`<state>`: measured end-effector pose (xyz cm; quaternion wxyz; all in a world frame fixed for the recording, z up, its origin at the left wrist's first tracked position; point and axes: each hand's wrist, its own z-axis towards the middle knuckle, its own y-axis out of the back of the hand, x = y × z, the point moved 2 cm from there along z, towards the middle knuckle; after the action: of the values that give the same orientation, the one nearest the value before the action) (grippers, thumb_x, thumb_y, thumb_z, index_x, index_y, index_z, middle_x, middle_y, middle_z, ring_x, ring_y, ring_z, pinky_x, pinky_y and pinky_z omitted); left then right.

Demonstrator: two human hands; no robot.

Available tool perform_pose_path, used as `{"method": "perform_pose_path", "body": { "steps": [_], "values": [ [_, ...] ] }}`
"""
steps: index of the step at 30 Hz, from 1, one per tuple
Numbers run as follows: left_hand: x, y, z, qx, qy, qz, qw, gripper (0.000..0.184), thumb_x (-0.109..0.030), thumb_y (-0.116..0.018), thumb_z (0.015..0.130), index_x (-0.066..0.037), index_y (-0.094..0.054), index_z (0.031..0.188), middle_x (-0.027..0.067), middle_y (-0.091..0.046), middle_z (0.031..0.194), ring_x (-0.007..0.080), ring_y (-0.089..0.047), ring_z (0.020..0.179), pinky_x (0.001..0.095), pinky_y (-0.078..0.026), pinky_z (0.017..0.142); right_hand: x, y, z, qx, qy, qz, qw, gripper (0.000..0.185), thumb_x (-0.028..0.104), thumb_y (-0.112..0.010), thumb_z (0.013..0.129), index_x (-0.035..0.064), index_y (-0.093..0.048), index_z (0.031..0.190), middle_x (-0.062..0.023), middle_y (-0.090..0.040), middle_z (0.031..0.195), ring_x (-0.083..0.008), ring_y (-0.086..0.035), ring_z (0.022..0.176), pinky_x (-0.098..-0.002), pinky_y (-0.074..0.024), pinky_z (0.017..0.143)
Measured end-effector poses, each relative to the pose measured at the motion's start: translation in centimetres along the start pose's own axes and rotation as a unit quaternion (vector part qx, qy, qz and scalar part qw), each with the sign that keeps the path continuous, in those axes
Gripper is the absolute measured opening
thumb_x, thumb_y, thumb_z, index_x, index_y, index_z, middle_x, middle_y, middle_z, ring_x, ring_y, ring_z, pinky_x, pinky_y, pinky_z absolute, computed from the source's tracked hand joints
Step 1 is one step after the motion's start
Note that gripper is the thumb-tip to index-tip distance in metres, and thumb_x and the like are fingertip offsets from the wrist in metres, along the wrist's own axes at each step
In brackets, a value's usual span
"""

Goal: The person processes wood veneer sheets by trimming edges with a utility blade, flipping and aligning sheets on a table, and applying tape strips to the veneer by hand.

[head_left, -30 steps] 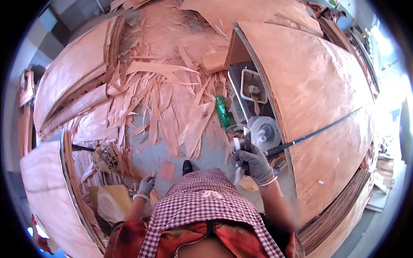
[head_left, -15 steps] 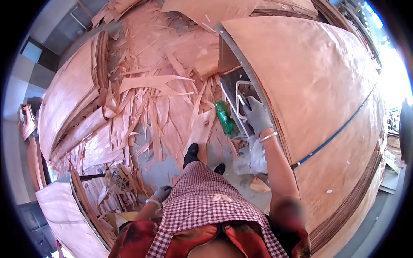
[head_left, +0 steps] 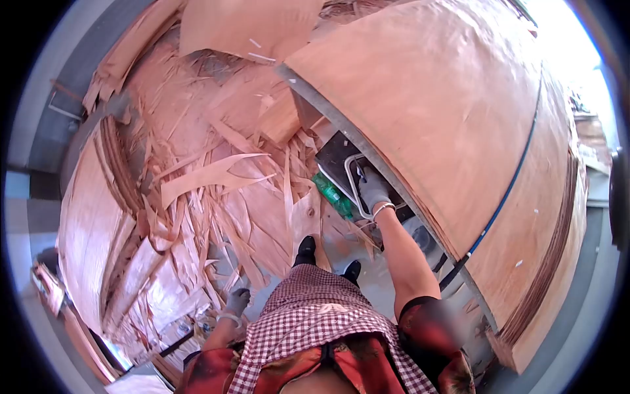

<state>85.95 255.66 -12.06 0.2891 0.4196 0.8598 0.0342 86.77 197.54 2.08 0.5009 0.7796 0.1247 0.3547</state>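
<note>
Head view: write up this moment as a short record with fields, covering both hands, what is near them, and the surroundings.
Right grip: grey-gloved, at the white-rimmed tray; whether it holds anything cannot be told
Left grip: grey-gloved, beside the checked apron; nothing clearly seen in it
Beside tray: green bottle, on its left in the picture
Right side: large stack of wood sheets, a blue rod lying across its top
Floor: torn wood strips, scattered ahead of the dark shoes
</note>
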Motion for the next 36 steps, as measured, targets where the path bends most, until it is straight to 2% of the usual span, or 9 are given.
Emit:
{"method": "perform_pose_path", "body": {
  "steps": [7,13,14,19,23,26,29,30,36],
  "values": [
    [-23.9,-3.3,-1.5,0.085,-0.192,0.001,0.978,0.031,-0.024,-0.053,0.087,-0.002,-0.060,0.107,0.0067,-0.064,0.089,0.0136,-0.060,0.079,0.0272,-0.047,0.071,1.0,4.2,-5.8,0.019,0.015,0.289,0.957,0.022,0.013,-0.062,0.077,0.0020,-0.059,0.096,-0.0189,-0.062,0.091,-0.0304,-0.060,0.085,-0.0345,-0.0459,0.076],
    [-41.6,-12.4,-6.3,0.249,-0.329,-0.015,0.911,0.027,-0.017,-0.053,0.090,0.000,-0.057,0.111,0.0024,-0.061,0.094,0.0092,-0.056,0.081,0.0225,-0.046,0.072,-0.7,6.2,-7.0,-0.017,0.070,0.608,0.791,0.032,-0.002,-0.061,0.080,-0.0003,-0.054,0.112,-0.0014,-0.059,0.099,-0.0087,-0.052,0.090,-0.0247,-0.0449,0.081],
    [-43.4,-13.9,-7.3,0.266,-0.343,-0.027,0.900,0.027,-0.016,-0.053,0.090,0.000,-0.057,0.111,0.0022,-0.061,0.094,0.0088,-0.055,0.081,0.0217,-0.045,0.072,-1.0,6.6,-7.3,-0.030,0.075,0.676,0.732,0.034,-0.002,-0.060,0.082,0.0010,-0.053,0.115,-0.0009,-0.058,0.101,-0.0095,-0.053,0.091,-0.0243,-0.0449,0.081],
    [-48.6,-19.5,-12.1,0.255,-0.448,-0.092,0.852,0.024,-0.011,-0.052,0.090,0.000,-0.057,0.111,0.0021,-0.060,0.096,0.0077,-0.055,0.085,0.0209,-0.045,0.075,-1.3,12.8,-11.0,-0.058,0.121,0.664,0.736,0.036,0.005,-0.061,0.084,-0.0003,-0.051,0.118,-0.0032,-0.057,0.106,-0.0109,-0.054,0.094,-0.0252,-0.0455,0.083],
    [-48.8,-22.7,-9.8,0.272,-0.417,-0.077,0.864,0.023,-0.008,-0.050,0.090,0.001,-0.056,0.111,0.0037,-0.059,0.101,0.0109,-0.056,0.089,0.0237,-0.047,0.079,-2.2,14.2,-12.6,0.002,0.149,0.771,0.619,0.042,0.000,-0.059,0.084,-0.0030,-0.045,0.123,-0.0060,-0.056,0.110,-0.0126,-0.054,0.099,-0.0267,-0.0450,0.089],
    [-45.6,-24.3,-2.4,0.220,-0.428,0.031,0.876,0.024,-0.006,-0.050,0.089,0.003,-0.056,0.110,0.0063,-0.060,0.099,0.0145,-0.057,0.089,0.0264,-0.046,0.080,-3.5,15.6,-16.6,-0.012,0.137,0.767,0.626,0.034,0.001,-0.058,0.085,-0.0027,-0.047,0.116,-0.0028,-0.057,0.100,-0.0106,-0.053,0.093,-0.0259,-0.0444,0.085],
    [-44.4,-25.7,-6.3,0.177,-0.502,0.073,0.844,0.023,-0.004,-0.051,0.087,0.003,-0.056,0.109,0.0073,-0.060,0.100,0.0161,-0.055,0.094,0.0269,-0.044,0.083,-7.2,17.6,-22.8,0.013,0.160,0.655,0.738,0.029,0.007,-0.058,0.086,0.0025,-0.051,0.113,0.0014,-0.054,0.084,-0.0067,-0.051,0.073,-0.0224,-0.0453,0.064],
    [-45.5,-27.1,-13.6,0.161,-0.577,0.082,0.797,0.020,-0.003,-0.051,0.087,0.003,-0.057,0.105,0.0078,-0.059,0.100,0.0165,-0.054,0.093,0.0269,-0.044,0.082,-8.6,18.8,-25.8,0.046,0.109,0.683,0.720,0.022,0.008,-0.059,0.085,0.0018,-0.054,0.106,0.0009,-0.055,0.079,-0.0074,-0.050,0.069,-0.0242,-0.0447,0.061],
    [-40.9,-34.5,-27.8,0.545,-0.392,0.144,0.727,0.030,-0.014,-0.063,0.081,-0.001,-0.055,0.107,0.0051,-0.057,0.101,0.0124,-0.053,0.091,0.0244,-0.043,0.074,-15.3,18.9,-37.8,-0.063,-0.029,0.549,0.833,0.018,0.016,-0.062,0.082,0.0033,-0.056,0.093,-0.0050,-0.056,0.067,-0.0091,-0.049,0.063,-0.0278,-0.0421,0.057]
  ]
}}
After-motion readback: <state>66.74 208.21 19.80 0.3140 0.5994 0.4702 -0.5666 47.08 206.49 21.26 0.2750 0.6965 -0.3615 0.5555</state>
